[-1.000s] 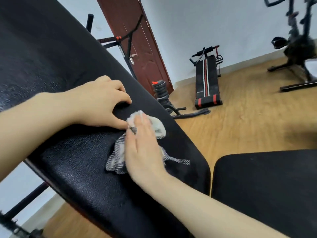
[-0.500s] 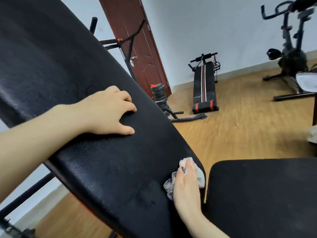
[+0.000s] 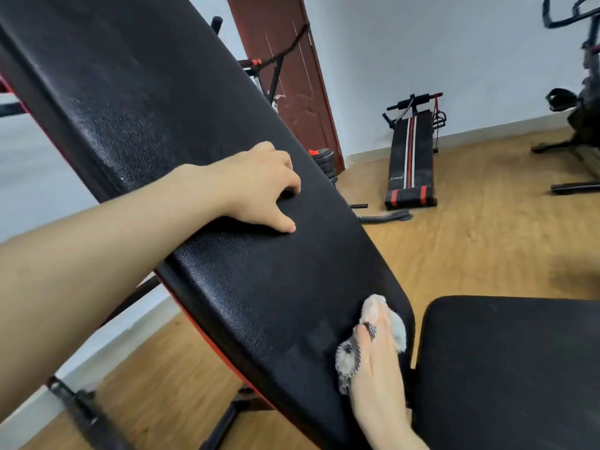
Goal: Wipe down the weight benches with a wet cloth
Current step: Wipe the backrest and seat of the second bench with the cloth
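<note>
Our right hand, grip flat and apart, now presses the cloth at the lower end of the backrest pad. Our left hand stays braced above, loosely curled, empty.

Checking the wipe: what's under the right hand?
A crumpled cloth, pressed onto the backrest pad near its lower end. The right hand covers its middle; only edges show.
</note>
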